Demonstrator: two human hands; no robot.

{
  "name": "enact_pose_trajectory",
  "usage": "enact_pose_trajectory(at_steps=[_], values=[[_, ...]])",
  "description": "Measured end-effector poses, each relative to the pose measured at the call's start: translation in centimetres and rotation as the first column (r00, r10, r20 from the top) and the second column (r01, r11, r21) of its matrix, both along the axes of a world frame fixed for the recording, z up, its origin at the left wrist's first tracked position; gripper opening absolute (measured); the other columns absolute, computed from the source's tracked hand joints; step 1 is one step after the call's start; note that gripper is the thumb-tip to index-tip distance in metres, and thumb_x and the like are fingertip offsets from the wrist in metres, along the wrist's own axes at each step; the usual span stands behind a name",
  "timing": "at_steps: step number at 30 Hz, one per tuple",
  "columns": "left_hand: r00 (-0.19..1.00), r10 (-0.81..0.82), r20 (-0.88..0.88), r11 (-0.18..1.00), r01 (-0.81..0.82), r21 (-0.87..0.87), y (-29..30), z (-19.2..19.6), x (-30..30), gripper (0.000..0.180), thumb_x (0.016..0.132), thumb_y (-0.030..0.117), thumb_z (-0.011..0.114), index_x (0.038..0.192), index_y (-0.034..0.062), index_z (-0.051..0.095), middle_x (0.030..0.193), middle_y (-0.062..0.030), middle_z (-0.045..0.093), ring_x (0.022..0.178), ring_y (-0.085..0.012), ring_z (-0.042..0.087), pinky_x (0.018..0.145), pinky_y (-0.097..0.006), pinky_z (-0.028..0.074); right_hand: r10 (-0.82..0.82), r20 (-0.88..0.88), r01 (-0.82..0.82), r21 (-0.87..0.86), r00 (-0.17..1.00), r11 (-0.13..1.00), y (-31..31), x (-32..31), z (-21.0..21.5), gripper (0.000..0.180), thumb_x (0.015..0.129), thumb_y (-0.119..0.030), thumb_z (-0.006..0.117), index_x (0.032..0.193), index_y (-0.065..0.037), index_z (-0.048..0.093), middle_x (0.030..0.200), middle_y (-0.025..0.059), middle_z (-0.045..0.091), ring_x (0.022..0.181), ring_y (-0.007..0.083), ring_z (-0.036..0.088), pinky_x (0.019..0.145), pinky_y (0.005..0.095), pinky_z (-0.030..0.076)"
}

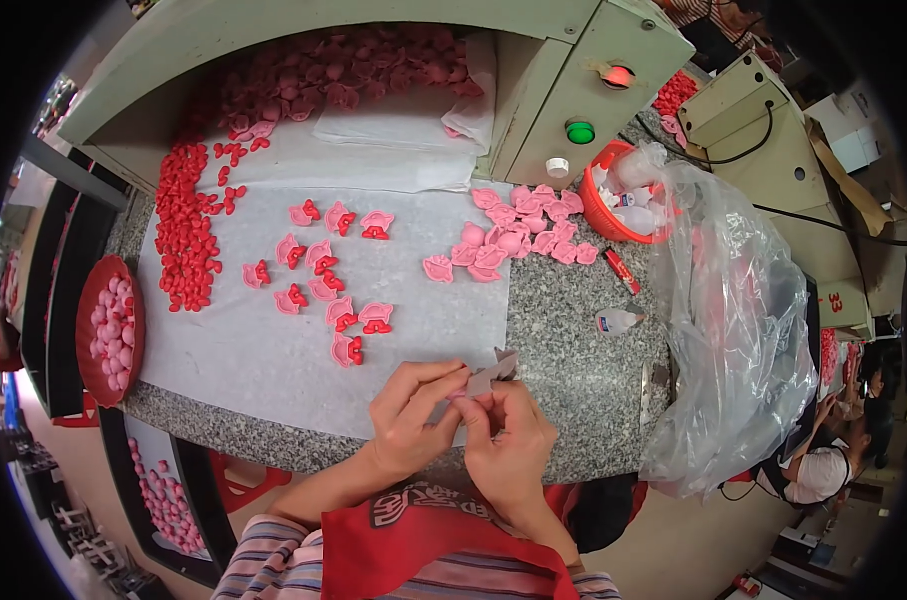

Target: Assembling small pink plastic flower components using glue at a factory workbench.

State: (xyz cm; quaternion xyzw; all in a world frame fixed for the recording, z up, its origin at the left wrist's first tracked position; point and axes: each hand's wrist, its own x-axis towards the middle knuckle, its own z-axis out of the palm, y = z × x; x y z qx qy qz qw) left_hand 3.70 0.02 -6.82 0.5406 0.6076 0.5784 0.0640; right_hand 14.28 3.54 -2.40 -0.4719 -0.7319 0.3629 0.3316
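Over the white sheet's (224, 345) near right corner, the left hand (412, 415) is pinching a small pink piece (459, 393), the right hand (511, 440) a bending grey strip (491, 377); the piece is probably feeling light, favouring a fingertip grip at its edges.

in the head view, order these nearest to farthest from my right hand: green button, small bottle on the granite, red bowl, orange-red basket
From the right hand, as the head view shows it:
1. Small bottle: on the granite, ahead and to the right
2. Orange-red basket: farther ahead, right
3. Green button: on the machine panel
4. Red bowl: far left
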Motion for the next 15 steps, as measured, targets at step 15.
enact_pose_trajectory(at_steps=[15], values=[[0.743,-0.345,0.573,0.933,0.336,0.126,0.0,1.1,0.6,0.035,0.066,-0.008,0.07,0.098,-0.0032,0.055,0.103,-0.018,0.053,0.092,-0.0219,0.057,0.078,-0.031,0.048,-0.052,-0.25,-0.032,-0.322,0.967,0.946,0.6,4.1,3.3,0.012,0.073,0.004,0.064,0.077,0.001,0.053,0.069,0.0006,0.05,0.061,0.0061,0.046,0.057,0.0189,0.037]])
